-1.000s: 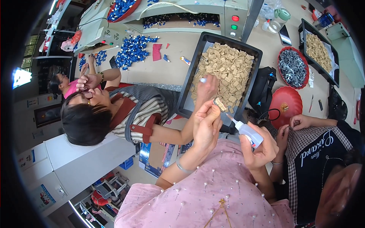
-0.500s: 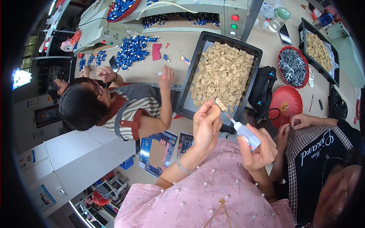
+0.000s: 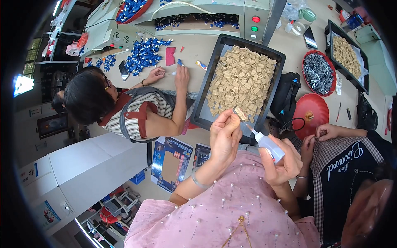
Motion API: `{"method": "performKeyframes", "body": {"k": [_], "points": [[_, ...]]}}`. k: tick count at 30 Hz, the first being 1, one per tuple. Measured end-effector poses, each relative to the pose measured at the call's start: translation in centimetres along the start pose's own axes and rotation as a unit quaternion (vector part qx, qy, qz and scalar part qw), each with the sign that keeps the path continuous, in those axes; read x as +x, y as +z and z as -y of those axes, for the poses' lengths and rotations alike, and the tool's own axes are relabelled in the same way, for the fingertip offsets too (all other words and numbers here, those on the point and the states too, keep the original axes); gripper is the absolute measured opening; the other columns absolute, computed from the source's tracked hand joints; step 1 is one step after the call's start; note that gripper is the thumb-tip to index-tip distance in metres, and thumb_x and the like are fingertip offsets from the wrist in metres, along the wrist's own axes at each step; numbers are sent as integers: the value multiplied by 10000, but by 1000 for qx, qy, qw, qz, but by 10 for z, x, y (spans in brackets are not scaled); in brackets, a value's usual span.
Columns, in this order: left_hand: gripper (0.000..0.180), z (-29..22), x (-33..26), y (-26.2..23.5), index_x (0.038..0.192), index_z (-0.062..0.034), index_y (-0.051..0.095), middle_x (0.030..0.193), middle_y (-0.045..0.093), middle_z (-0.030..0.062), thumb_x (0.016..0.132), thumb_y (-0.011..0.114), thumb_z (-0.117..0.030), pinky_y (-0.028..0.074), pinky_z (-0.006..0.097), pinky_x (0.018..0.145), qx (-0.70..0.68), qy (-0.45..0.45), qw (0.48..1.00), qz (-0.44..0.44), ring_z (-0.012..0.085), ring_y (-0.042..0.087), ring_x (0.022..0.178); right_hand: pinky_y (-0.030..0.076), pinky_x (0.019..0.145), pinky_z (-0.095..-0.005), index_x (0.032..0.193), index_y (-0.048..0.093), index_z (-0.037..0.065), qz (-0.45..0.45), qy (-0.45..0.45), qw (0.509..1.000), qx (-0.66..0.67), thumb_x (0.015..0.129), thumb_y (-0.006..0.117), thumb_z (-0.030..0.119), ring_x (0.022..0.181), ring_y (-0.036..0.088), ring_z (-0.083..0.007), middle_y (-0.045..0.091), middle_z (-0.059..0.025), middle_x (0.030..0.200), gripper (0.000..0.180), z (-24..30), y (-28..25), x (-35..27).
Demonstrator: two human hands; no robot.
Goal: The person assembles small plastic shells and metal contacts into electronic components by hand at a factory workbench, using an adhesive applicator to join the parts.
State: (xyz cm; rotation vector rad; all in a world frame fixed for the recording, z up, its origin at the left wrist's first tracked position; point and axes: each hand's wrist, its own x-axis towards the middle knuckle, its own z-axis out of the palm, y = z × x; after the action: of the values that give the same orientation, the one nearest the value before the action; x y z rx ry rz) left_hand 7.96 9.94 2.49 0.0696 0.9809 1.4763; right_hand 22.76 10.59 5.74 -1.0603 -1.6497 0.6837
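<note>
My left hand (image 3: pixel 226 134) pinches a small tan piece with a dark edge (image 3: pixel 240 113) between thumb and finger, above the near end of a black tray (image 3: pixel 197 108). Many similar tan pieces (image 3: pixel 244 78) are heaped in that tray. In my right hand (image 3: pixel 282 163) is a clear squeeze bottle (image 3: pixel 269 147), tilted with its thin nozzle pointing up and left. The nozzle tip is at or very close to the held piece; I cannot tell whether they touch.
On the left a co-worker (image 3: pixel 136 107) sits by a pile of blue pieces (image 3: pixel 142 56). To the right, another person's hands (image 3: pixel 318 138) are near a red plate (image 3: pixel 311 115). Beyond stand a red bowl of grey parts (image 3: pixel 318 73), a black bag (image 3: pixel 285 95) and a second tray (image 3: pixel 347 53).
My hands, the bottle and the tan piece stay almost still. The co-worker on the left has leaned, bringing both hands together over the table and reaching a small blue piece.
</note>
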Motion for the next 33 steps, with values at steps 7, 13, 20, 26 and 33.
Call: {"method": "performKeyframes", "body": {"k": [7,13,20,26,33], "points": [[116,0,-2,4,1008,-48,581,711,567,-29,936,524,-118,232,181,398,4,-11,1000,-19,15,299,374,431,440,-276,875,629,-105,8,-5,1000,-4,611,727,21,478,541,-212,649,-161,715,307,-1,-3,2],[136,1,-4,11,1026,-40,586,648,527,-41,939,518,-119,224,183,395,15,-20,999,-28,13,292,370,436,453,-262,874,632,-103,-33,-19,999,8,604,722,19,495,551,-192,652,-166,720,309,1,-10,5],[150,1,-5,14,1038,-32,590,568,461,-61,939,512,-114,214,186,398,35,-30,999,-9,11,272,366,428,460,-249,881,638,-103,-22,21,999,8,601,724,7,505,549,-182,643,-157,700,313,1,-8,7],[180,5,-4,9,1027,-2,583,675,596,0,917,573,-145,200,181,366,16,-23,999,30,3,280,370,426,461,-254,889,641,-98,-17,27,999,3,605,726,7,501,547,-184,633,-151,681,314,0,-6,7],[180,3,-7,13,1023,-2,583,672,593,-3,914,578,-144,200,181,364,19,-23,999,17,4,276,367,419,457,-257,900,639,-99,-14,16,1000,3,616,727,12,500,544,-190,635,-153,689,318,2,-7,8]]}}
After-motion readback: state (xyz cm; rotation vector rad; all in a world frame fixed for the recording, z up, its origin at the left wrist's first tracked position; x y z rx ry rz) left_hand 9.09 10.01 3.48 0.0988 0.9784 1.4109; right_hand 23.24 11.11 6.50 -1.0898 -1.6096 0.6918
